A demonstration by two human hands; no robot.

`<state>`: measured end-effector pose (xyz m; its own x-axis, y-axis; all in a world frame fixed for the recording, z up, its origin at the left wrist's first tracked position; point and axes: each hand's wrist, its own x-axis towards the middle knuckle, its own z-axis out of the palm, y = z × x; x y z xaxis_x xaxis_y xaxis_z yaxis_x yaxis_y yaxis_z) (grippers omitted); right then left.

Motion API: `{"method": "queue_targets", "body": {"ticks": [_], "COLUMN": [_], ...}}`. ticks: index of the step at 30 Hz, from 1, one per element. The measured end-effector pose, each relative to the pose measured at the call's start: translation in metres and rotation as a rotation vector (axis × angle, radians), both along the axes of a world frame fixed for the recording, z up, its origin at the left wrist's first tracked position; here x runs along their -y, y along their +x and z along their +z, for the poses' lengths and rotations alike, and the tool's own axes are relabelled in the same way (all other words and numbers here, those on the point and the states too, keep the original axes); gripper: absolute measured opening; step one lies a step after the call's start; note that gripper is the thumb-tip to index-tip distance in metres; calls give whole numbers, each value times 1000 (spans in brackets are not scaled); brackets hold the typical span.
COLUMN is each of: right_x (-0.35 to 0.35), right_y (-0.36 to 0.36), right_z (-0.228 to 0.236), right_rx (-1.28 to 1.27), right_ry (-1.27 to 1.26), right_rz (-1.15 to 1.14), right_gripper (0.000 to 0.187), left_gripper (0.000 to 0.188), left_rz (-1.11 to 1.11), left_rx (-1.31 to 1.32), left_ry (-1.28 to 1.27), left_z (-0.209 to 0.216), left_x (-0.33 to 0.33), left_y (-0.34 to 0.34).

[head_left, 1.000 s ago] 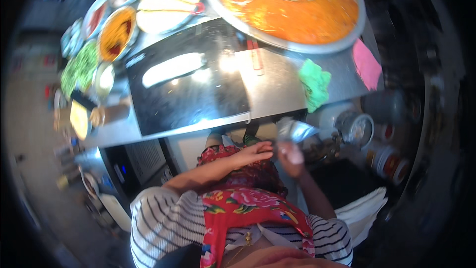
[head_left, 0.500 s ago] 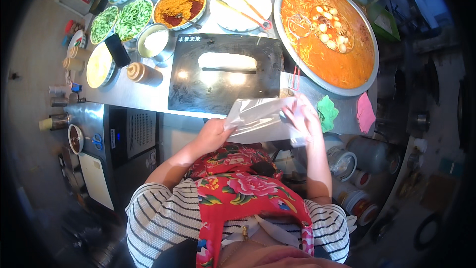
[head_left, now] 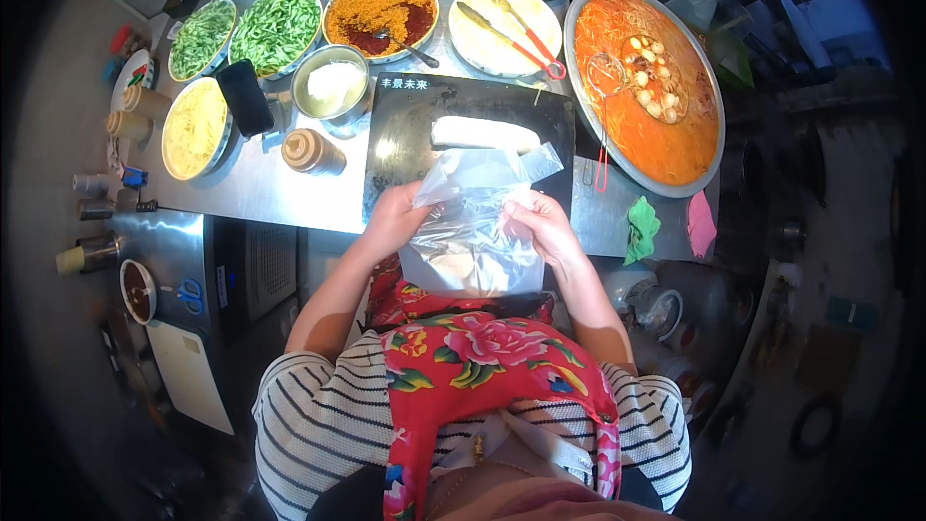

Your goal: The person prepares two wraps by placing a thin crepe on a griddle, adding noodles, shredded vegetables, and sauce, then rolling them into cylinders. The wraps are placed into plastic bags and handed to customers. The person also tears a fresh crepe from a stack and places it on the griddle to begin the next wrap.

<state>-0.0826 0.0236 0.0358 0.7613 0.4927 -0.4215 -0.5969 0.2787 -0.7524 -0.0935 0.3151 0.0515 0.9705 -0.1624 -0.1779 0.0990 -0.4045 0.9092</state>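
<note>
Between my hands hangs a clear plastic bag (head_left: 475, 232), its upper edge over the near side of the black board. My left hand (head_left: 397, 216) pinches the bag's left edge. On the other side, my right hand (head_left: 542, 224) grips its right edge between thumb and fingers. Just beyond the bag, a long white roll (head_left: 485, 133) lies across the black board (head_left: 405, 135); the bag's top nearly meets it in this view. I cannot tell whether the two touch.
A large pan of red broth (head_left: 666, 159) with a wire strainer (head_left: 608, 75) stands at the right. Tongs (head_left: 516, 29) rest on a bowl at the back. A squeeze bottle (head_left: 313, 151), a metal pot (head_left: 331, 87) and a phone (head_left: 246, 96) are left of the board. Green cloth (head_left: 640, 230) lies front right.
The bag has swung from lying sideways to hanging upright, and it has moved in front of the roll. My right hand has come left and now grips its edge. The view has shifted.
</note>
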Motion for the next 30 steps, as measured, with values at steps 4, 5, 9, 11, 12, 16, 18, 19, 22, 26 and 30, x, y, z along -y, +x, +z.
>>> {"method": "queue_targets", "body": {"ticks": [4,5,9,11,12,16,18,19,22,26,30], "right_x": [-41,-54,-65,-44,-30,4,-12,-20,-17,56,73], "right_y": [1,1,24,48,55,64,50,43,44,79,48], "right_z": [-4,-6,-4,3,8,41,53,58,60,18,-47], "right_rx": [64,115,-29,-93,-123,-141,-173,-90,1254,897,-319], "right_ry": [-190,-155,49,194,63,53,8,-27,-725,-1543,100], "right_rz": [-134,-178,-47,-65,-208,-534,-151,178,235,374,-248], "right_gripper": [20,18,18,6,7,5,16,25,35,18,13], "left_gripper": [35,34,23,23,22,21,57,75,50,18,22], "left_rz": [237,197,-87,90,210,243,113,-123,18,318,451], "left_rx": [652,440,90,111,100,227,618,534,87,-373,-562], "left_ry": [595,385,-68,-55,18,773,552,517,44,-959,-1565], "left_z": [1,3,19,29,33,44,36,32,21,-2,-28], "left_x": [-16,-8,24,20,14,-3,27,39,45,12,15], "left_y": [21,18,14,20,22,21,20,21,38,28,12]}}
